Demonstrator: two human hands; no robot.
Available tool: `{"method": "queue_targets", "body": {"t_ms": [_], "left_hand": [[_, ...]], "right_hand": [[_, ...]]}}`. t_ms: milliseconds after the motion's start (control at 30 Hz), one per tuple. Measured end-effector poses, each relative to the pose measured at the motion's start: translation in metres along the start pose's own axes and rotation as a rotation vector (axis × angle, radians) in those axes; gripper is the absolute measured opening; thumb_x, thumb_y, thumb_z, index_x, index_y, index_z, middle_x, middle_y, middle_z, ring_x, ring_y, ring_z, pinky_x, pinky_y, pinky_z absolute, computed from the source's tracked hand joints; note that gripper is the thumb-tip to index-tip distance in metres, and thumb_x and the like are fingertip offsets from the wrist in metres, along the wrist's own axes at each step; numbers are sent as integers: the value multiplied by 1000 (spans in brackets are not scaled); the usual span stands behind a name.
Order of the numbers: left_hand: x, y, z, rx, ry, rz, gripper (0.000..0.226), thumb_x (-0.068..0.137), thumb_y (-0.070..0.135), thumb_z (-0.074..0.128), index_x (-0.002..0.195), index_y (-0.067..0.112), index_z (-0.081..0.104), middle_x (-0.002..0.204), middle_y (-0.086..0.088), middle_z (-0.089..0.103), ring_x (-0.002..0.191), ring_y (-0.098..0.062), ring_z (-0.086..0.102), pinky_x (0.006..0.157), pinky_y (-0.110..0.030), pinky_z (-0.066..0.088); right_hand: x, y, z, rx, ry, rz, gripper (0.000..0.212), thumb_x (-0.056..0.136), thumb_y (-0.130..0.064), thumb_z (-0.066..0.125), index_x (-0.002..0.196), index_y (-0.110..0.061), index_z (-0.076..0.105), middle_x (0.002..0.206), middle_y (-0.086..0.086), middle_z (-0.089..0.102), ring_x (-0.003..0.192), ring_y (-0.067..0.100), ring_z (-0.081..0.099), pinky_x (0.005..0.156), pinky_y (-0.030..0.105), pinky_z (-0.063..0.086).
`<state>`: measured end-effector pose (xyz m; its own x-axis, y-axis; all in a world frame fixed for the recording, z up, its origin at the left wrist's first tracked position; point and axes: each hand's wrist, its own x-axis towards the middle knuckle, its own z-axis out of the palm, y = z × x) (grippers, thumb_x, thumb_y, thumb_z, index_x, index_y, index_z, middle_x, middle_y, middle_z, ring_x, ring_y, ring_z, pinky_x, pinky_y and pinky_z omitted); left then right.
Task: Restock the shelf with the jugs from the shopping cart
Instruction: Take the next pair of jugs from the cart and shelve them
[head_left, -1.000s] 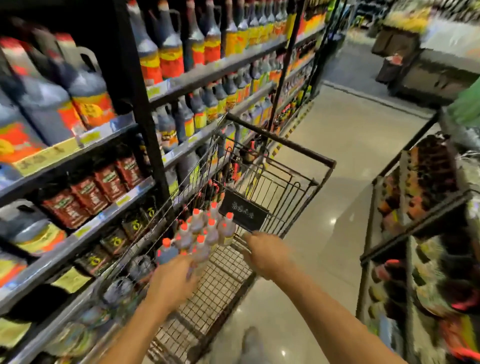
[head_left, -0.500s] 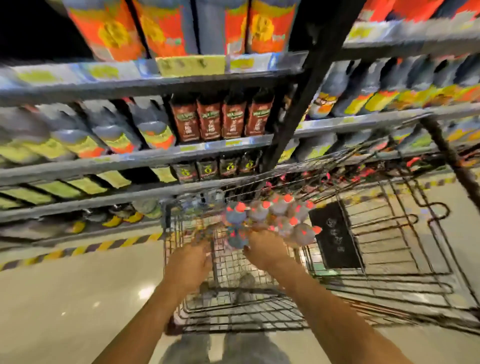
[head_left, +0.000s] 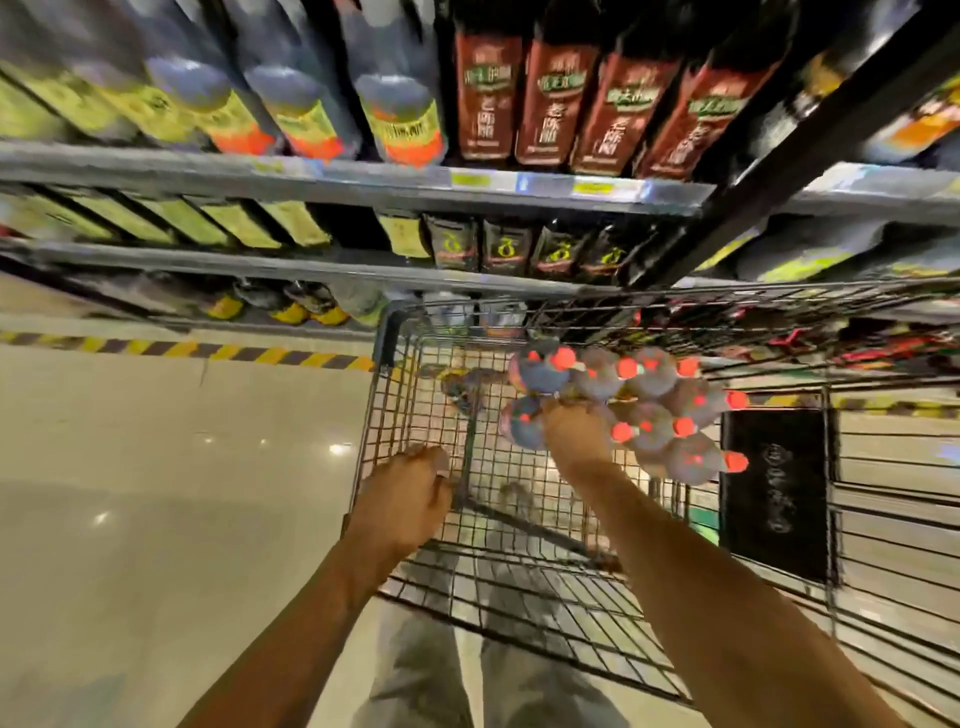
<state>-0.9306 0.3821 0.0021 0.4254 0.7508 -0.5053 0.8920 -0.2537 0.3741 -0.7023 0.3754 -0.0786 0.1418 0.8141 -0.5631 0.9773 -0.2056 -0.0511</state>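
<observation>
In the grey wire shopping cart (head_left: 415, 395), at one o'clock from my right hand (head_left: 576, 441), dark plastic jugs with red caps (head_left: 654, 384) lie clustered. That hand touches them; its fingers are hidden, so I cannot tell its grip. My left hand (head_left: 405, 499) rests on the cart rim, its curl unclear. The jugs look full, so probably heavy and smooth; I'd grasp a neck.

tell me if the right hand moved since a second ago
Yes: the right hand went from beside the black sign leftward into the jugs.
</observation>
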Motion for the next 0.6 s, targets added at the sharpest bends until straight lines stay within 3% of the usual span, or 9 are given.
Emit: {"method": "queue_targets", "body": {"t_ms": [100, 200, 300, 400, 500, 567, 600], "left_hand": [[-2, 2, 9, -75, -5, -33, 20, 96, 25, 51, 113, 18, 59, 109, -3, 63, 97, -23, 61, 77, -32, 49], [-5, 4, 13, -164, -39, -61, 20, 96, 25, 54, 114, 19, 59, 109, -3, 63, 97, -22, 61, 80, -34, 52], [-3, 5, 16, -305, -35, -77, 28, 93, 26, 63, 120, 20, 60, 113, -1, 64, 103, -22, 63, 84, -30, 51], [1, 8, 21, -440, -82, -108, 55, 86, 35, 73, 136, 20, 55, 131, 0, 60, 115, -16, 59, 90, -23, 46], [5, 16, 23, -606, -207, -156, 101, 65, 62, 78, 150, 24, 37, 147, 5, 46, 132, -13, 46, 108, -37, 44], [8, 24, 24, -715, -284, -173, 116, 55, 66, 84, 151, 29, 31, 145, 9, 47, 130, -8, 49, 105, -39, 48], [8, 28, 26, -817, -316, -174, 110, 57, 56, 90, 148, 30, 33, 140, 8, 53, 123, -5, 57, 98, -36, 53]], "right_hand": [[9, 13, 12, 290, 77, 4, 21, 98, -24, 54, 108, -12, 68, 105, 16, 73, 94, 37, 70, 75, 42, 55], [6, 20, 15, 593, 116, -9, 16, 91, -21, 68, 83, -6, 69, 84, 15, 71, 76, 33, 68, 67, 44, 54], [-6, 25, 4, 1006, 95, -71, 21, 89, -4, 74, 74, -1, 60, 67, 2, 57, 62, 1, 52, 62, 19, 44], [-19, 30, -10, 1168, 42, -102, 24, 90, -1, 73, 71, -1, 59, 60, -9, 54, 55, -3, 47, 58, 10, 38], [-27, 28, -22, 1287, 0, -69, 34, 96, -16, 70, 80, 14, 63, 68, 12, 60, 64, 9, 54, 61, 22, 44], [-30, 26, -25, 1284, -26, -47, 47, 97, -30, 68, 80, 14, 63, 68, 25, 61, 64, 17, 55, 63, 31, 45], [-32, 24, -25, 1265, -33, -36, 53, 97, -36, 67, 76, 12, 63, 68, 29, 62, 62, 19, 55, 63, 33, 45]]}}
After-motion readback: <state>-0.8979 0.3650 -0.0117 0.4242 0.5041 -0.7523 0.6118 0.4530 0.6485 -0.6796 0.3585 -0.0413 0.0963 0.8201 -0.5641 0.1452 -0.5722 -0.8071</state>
